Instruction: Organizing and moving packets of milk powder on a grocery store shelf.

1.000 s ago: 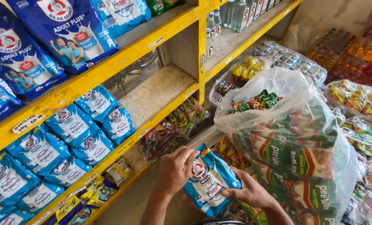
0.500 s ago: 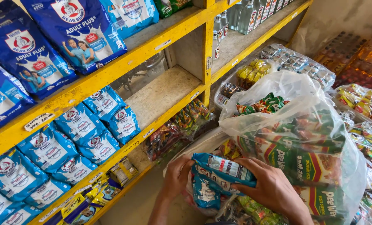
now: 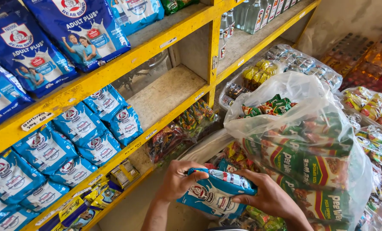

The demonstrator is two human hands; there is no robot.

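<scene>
Gripping a blue milk-powder pouch [image 3: 214, 194] from both ends, the left hand [image 3: 178, 182] and right hand [image 3: 270, 199] curl their fingers shut around it at six o'clock, steadying it; the yellow shelf [image 3: 156, 128] sits at ten o'clock.

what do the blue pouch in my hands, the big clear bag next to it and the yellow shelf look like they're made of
Blue pouch: glossy printed plastic film, probably; it creases and shines under both hands.
Big clear bag: thin see-through plastic, wrinkled, with snack packs visible inside.
Yellow shelf: looks like painted wood; the boards behind show bare grain.
</scene>
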